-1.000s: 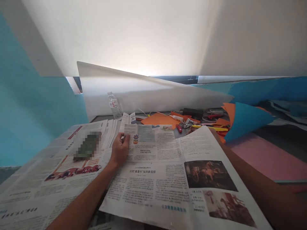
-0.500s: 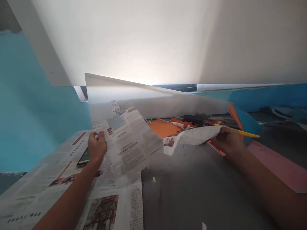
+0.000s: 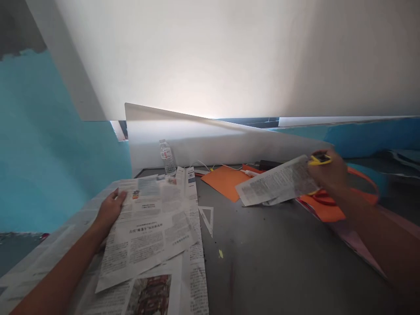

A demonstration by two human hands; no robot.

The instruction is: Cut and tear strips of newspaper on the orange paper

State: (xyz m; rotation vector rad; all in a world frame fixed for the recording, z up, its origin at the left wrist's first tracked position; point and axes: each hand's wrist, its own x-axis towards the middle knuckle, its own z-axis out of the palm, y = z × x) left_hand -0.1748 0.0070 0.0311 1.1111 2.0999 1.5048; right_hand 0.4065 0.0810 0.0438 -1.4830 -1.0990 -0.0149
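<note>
My left hand pinches the upper left edge of a cut newspaper sheet, which lies over larger spread newspaper on the left of the table. Raised over the table's right side, my right hand is closed around a narrow newspaper strip and a yellow-and-black utility knife. The strip hangs out to the left of that hand. Most of the knife is hidden by the fingers.
A white set square lies beside the newspaper. Behind it stands a clear plastic bottle, with orange paper and a white tube farther right. More orange paper lies below my right hand. A white board leans at the back.
The newspaper sheet has come down flat on the left, and my left hand has lowered with it. My right hand has lifted the strip up and to the right. The set square now shows.
</note>
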